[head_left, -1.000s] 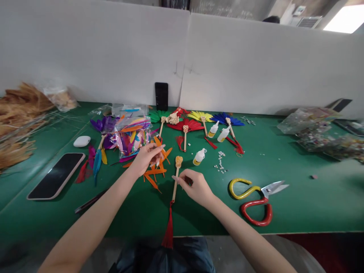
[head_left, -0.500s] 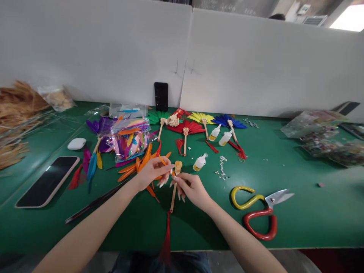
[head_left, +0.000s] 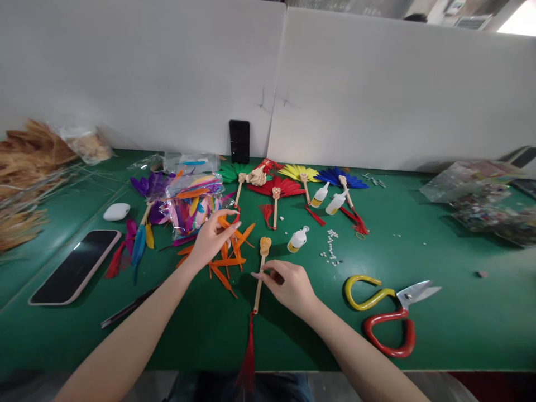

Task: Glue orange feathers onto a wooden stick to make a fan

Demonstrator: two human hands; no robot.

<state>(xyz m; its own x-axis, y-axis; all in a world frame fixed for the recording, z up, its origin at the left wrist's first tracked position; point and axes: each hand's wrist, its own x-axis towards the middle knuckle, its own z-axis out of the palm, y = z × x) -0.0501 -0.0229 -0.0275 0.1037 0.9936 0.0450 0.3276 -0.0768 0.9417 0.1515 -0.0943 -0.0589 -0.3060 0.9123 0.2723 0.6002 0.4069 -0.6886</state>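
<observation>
A thin wooden handle [head_left: 258, 285] with an orange-tan carved top and a red tassel [head_left: 248, 352] lies near the table's front edge. My right hand [head_left: 288, 283] pinches it at mid-length between thumb and fingers. Left of it, my left hand [head_left: 216, 233] is over the pile of orange feathers [head_left: 226, 261], with its thumb and index finger apart around an orange feather; whether it grips one is unclear. A white glue bottle [head_left: 297, 239] lies right of the carved top, beside scattered small white beads [head_left: 331, 245].
Scissors [head_left: 387, 318] lie at right. Behind are feather fans in red [head_left: 280, 186], yellow [head_left: 298, 172], blue [head_left: 335, 176] and green, and two more glue bottles. At left are a phone [head_left: 75, 268], a white case [head_left: 116, 211] and a bag of coloured feathers [head_left: 195, 206].
My left hand has moved left, away from the wooden handle, to the orange feathers, and its fingers have spread. My right hand stays beside the handle. The view has shifted slightly.
</observation>
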